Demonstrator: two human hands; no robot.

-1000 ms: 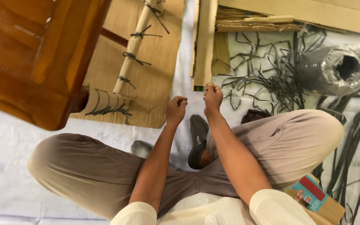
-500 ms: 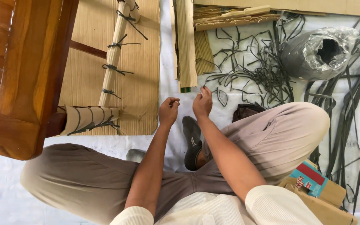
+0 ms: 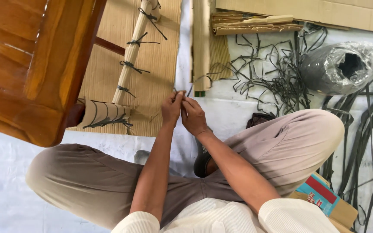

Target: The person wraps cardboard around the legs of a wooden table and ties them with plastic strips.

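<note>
Strap piece (image 3: 189,89), thin and dark, sticks up between both hands, just beside the cardboard strip (image 3: 201,43). From the head view, left hand (image 3: 172,108) and right hand (image 3: 193,115) touch, fingertips pinched on it, above the white floor sheet (image 3: 5,172), near loose straps (image 3: 277,73).

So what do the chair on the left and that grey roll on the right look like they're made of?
The chair looks like solid wood with a glossy reddish-brown varnish: grain and sheen show. The grey roll seems to be dark strapping under shiny clear plastic film, though its core material is unclear.
</note>
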